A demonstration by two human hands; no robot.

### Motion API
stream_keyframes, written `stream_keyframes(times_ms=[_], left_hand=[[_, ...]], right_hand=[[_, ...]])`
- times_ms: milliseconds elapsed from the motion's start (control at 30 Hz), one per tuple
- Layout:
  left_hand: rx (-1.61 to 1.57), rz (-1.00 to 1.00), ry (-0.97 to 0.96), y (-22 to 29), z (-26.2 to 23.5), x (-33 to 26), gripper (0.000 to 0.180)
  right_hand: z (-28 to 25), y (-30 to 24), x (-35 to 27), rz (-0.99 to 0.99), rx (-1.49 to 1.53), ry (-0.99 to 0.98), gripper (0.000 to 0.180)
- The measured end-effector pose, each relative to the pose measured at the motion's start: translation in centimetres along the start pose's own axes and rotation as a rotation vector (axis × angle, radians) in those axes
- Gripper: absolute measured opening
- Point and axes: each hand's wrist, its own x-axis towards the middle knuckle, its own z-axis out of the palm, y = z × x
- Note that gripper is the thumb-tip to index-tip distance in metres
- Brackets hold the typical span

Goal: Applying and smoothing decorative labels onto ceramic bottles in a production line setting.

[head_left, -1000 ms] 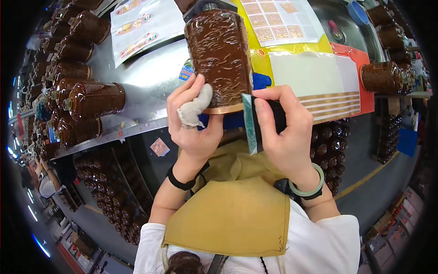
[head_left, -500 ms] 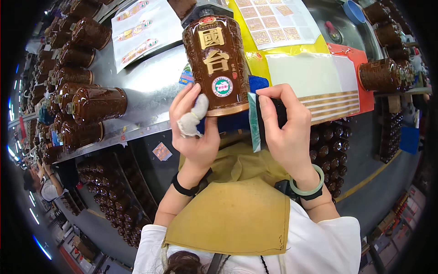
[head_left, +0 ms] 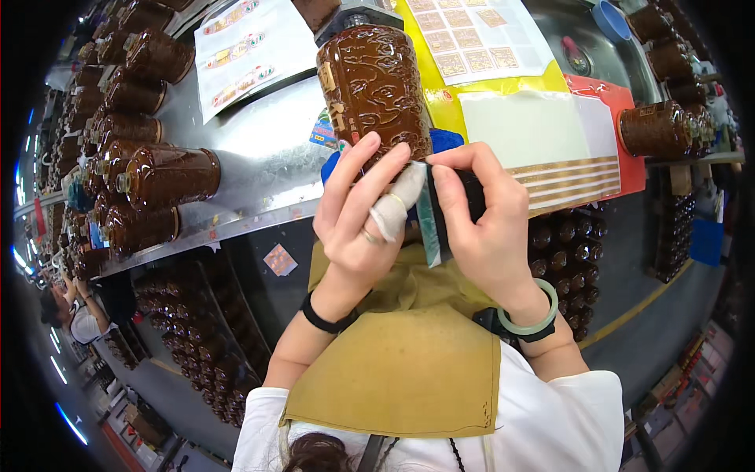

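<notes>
Your left hand [head_left: 358, 212] is wrapped around the lower end of a brown embossed bottle [head_left: 371, 85], fingers closed on its glazed side, one finger bandaged in white. The bottle stands up in the middle of the view, over the near edge of the steel workbench [head_left: 259, 149], its base towards you and its neck pointing away. Your right hand [head_left: 480, 224] sits just to the right of it, thumb and fingers pinched together on a narrow greenish strip [head_left: 427, 224] that lies against the bottle's base. To the left on the bench, more brown bottles [head_left: 169, 175] lie on their sides in a row. Far left is a white label sheet [head_left: 248, 47]; to the right lie a yellow sheet [head_left: 472, 47] and a red tray [head_left: 621, 134]
</notes>
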Motion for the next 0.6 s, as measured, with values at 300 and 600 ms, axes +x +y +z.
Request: stream_keyframes(times_ms=[300,600], left_hand=[[0.042,-0.153,0.045,-0.2,-0.8,-0.7,0.036],[-0.343,-0.360,0.191,-2.3,0.9,-3.3,0.033]], right_hand=[[-0.1,0.7,0.2,0.017,0.003,0.034,0.005],[0.3,1.9,-0.4,0.073,0.024,0.040,0.005]])
